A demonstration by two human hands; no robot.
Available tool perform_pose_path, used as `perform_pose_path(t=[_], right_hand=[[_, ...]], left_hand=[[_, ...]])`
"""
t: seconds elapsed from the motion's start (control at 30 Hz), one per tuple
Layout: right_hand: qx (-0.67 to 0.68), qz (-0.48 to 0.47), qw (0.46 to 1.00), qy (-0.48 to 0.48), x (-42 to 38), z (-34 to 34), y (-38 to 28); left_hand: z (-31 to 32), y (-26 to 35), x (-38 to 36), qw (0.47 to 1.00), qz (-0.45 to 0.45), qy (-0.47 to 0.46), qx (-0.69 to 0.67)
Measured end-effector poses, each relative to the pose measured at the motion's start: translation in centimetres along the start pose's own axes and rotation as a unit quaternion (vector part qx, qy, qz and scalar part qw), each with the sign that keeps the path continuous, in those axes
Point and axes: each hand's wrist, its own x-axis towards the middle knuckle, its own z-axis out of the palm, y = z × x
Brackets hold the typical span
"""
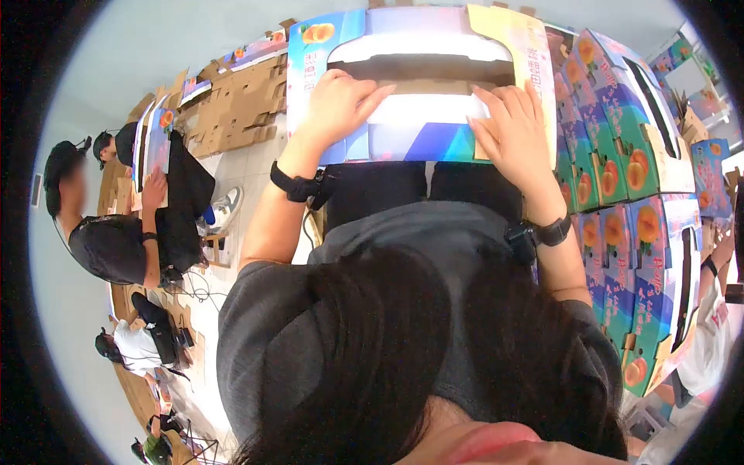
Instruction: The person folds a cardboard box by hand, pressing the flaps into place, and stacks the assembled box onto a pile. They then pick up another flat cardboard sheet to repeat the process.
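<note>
A printed cardboard fruit box [411, 116] sits before my lap, with peach pictures on its blue and yellow corner parts. Its top has a long slot-like opening [442, 71] that shows brown cardboard inside. My left hand [341, 105] is bent over the left end of the white panel at this opening, thumb and index finger along its edge. At the right end, my right hand [511, 128] presses on the same panel with its fingers curled near the yellow side. Some fingertips are hidden behind the cardboard. Each wrist wears a black strap with a small device.
Stacked fruit boxes [620, 139] rise close on my right. Flattened brown cardboard [236, 105] lies ahead to the left. A person in black [116, 248] on the left handles a similar box [151, 155]. More people sit farther back, and a partly visible person is at the right edge.
</note>
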Motion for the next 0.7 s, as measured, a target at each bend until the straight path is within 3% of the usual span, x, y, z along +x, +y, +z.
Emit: perform_pose_path(t=[0.1,0.2,0.3,0.4,0.7], right_hand=[[-0.014,0.001,1.000,0.012,0.0,0.2,-0.5],[-0.016,0.003,1.000,0.017,-0.1,0.3,-0.5],[-0.022,0.015,0.999,0.018,-0.1,0.2,-0.8],[-0.019,0.022,0.999,0.030,-0.5,0.1,-1.1],[0.017,0.005,0.999,0.044,-0.8,-1.5,-1.9]], left_hand=[[-0.1,-0.2,-0.3,1.000,0.002,-0.004,-0.006],[-0.9,0.4,-0.4,0.998,-0.049,0.012,-0.031],[-1.6,0.9,-1.3,0.992,0.050,0.118,-0.021],[-0.4,3.4,-2.5,0.988,0.053,0.137,-0.038],[1.0,5.8,-4.0,0.992,-0.011,0.116,-0.044]])
